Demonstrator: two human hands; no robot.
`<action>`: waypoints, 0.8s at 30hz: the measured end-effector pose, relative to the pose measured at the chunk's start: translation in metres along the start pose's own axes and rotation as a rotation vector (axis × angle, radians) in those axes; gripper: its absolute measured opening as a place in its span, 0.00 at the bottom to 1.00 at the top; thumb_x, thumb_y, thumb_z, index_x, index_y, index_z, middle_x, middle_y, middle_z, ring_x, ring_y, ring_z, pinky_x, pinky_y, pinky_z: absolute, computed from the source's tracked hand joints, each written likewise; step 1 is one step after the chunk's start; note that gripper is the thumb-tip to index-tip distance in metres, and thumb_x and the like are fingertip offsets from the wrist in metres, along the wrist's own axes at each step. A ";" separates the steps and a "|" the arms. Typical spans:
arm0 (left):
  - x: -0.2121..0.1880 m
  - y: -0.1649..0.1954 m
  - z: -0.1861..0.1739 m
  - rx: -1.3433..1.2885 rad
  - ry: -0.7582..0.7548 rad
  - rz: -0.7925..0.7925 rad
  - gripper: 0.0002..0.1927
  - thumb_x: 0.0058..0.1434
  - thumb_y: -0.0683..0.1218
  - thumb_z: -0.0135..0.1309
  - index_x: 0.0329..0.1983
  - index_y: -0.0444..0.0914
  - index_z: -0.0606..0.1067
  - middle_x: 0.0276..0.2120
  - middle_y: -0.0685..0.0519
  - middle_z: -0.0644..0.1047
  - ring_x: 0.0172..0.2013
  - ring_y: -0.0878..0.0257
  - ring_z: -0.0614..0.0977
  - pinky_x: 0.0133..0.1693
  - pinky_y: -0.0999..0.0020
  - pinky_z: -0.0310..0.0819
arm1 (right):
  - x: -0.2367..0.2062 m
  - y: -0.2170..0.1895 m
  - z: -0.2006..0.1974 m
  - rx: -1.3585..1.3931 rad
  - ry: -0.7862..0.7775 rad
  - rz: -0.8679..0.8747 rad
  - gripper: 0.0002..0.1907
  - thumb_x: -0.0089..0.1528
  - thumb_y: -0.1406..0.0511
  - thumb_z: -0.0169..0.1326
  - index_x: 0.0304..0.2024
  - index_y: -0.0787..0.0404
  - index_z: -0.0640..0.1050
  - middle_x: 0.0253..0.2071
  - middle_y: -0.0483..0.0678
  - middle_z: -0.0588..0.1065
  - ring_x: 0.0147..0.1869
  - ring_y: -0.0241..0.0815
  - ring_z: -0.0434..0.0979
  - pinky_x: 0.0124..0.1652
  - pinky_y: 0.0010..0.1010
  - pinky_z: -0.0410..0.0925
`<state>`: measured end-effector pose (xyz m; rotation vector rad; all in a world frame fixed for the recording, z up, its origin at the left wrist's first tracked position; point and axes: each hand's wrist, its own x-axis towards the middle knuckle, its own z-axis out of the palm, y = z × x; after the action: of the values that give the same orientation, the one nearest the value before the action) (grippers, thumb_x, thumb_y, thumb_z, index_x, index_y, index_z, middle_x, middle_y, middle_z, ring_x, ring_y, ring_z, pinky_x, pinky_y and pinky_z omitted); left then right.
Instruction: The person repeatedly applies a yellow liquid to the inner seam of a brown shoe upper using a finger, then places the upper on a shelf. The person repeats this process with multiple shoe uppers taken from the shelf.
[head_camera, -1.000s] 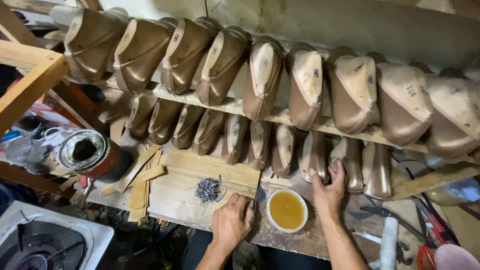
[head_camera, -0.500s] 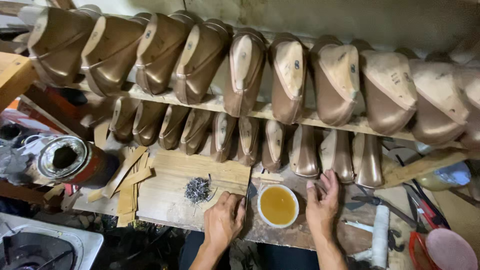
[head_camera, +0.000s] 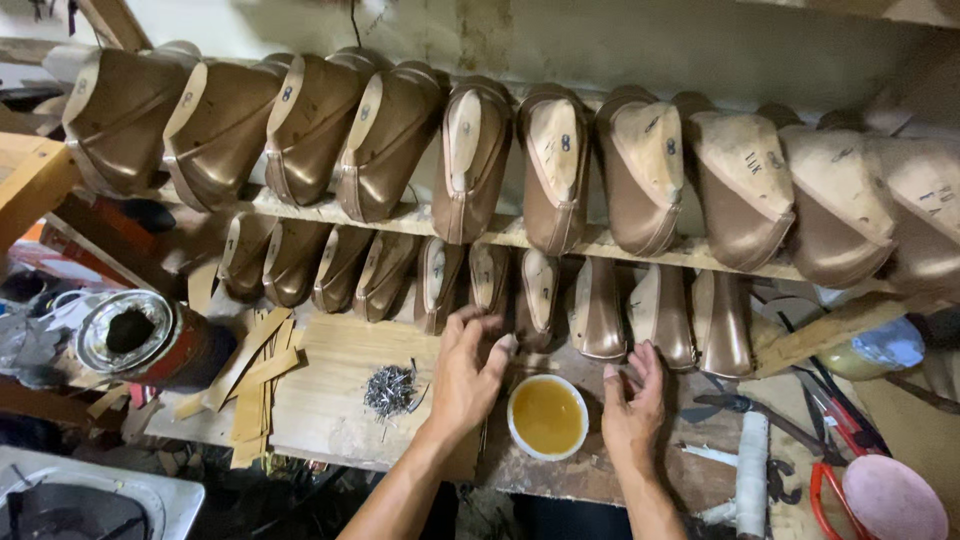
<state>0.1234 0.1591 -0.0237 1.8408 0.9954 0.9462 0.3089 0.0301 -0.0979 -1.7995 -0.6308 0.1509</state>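
While both forearms run off the bottom edge, the shelves above the fingers fill most of the view: an upper shelf carries a row of bronze-coloured shoes on lasts, the outermost ones cut by the frame's sides. Below it a second row of shoes stands on the counter, their tops hidden in shadow under the shelf. Far to the left of the fingers an open metal can lies tilted, its dark contents hard to make out. Just left of the left hand sits a small heap of nails on a pale board. Between the two hands stands a white bowl of yellow glue.

Left-hand fingers are spread and loosely curled, reaching up to a shoe of the lower row; whether they actually touch it cannot be told. Whether a thin tool lies under this palm is hidden. The right hand rests flat on the counter, fingers extended, holding nothing, just below another lower shoe. Red-handled scissors at far right are partly cut off.
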 end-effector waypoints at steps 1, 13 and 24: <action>0.010 0.000 0.003 0.106 0.048 0.107 0.20 0.62 0.48 0.58 0.55 0.35 0.75 0.59 0.38 0.69 0.57 0.46 0.73 0.57 0.55 0.68 | 0.001 0.001 0.000 -0.002 0.014 -0.073 0.35 0.63 0.67 0.57 0.71 0.65 0.61 0.66 0.58 0.69 0.68 0.48 0.71 0.58 0.34 0.69; 0.064 -0.017 0.018 0.118 0.079 0.266 0.42 0.51 0.34 0.53 0.73 0.35 0.59 0.67 0.32 0.64 0.63 0.35 0.69 0.63 0.52 0.66 | 0.004 0.005 0.001 0.003 0.003 -0.087 0.33 0.63 0.68 0.56 0.70 0.65 0.62 0.67 0.57 0.69 0.68 0.47 0.70 0.60 0.36 0.68; 0.062 -0.013 0.015 0.197 0.155 0.305 0.39 0.51 0.34 0.56 0.70 0.33 0.63 0.63 0.30 0.67 0.59 0.33 0.71 0.60 0.48 0.68 | 0.004 -0.002 0.000 0.002 -0.002 -0.031 0.34 0.62 0.68 0.56 0.70 0.64 0.62 0.67 0.55 0.69 0.68 0.46 0.70 0.60 0.35 0.67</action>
<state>0.1583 0.2142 -0.0272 2.1526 0.9430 1.2247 0.3118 0.0326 -0.0956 -1.7874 -0.6592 0.1322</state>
